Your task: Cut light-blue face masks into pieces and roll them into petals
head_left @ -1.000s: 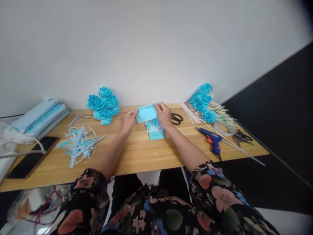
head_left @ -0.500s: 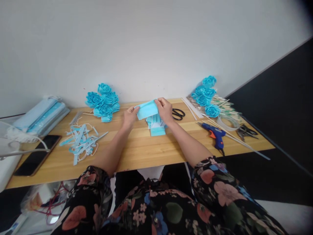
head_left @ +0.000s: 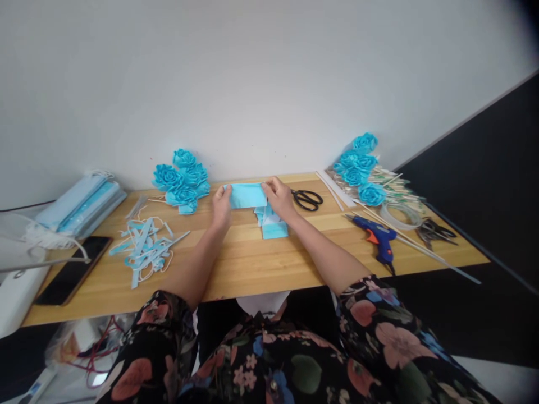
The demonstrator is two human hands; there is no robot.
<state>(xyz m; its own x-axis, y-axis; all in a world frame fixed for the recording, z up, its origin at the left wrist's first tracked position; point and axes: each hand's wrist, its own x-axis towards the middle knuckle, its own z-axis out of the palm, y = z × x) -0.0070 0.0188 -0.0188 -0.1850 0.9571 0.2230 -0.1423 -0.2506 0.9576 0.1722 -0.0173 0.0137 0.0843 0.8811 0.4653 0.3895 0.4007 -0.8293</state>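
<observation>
Between my two hands a light-blue piece of face mask fabric (head_left: 247,196) is stretched out flat, held above the table. My left hand (head_left: 222,206) pinches its left end. At the other end, my right hand (head_left: 279,199) grips the upper right corner between thumb and fingers. Below and partly behind my right hand lies a small pile of cut blue and white mask pieces (head_left: 274,229). Black-handled scissors (head_left: 308,200) rest just right of that hand, their blades hidden.
Blue fabric flowers stand at left (head_left: 183,182) and right (head_left: 356,163). Cut-off strips and ear loops (head_left: 149,249), a phone (head_left: 73,270) and stacked masks (head_left: 78,205) lie left. A blue glue gun (head_left: 379,238), clear tape roll (head_left: 402,216), pliers (head_left: 435,231) and sticks (head_left: 415,244) lie right.
The mask piece has gone from tilted to nearly level and sits slightly lower, with both hands still holding it. The whole view has shifted a little.
</observation>
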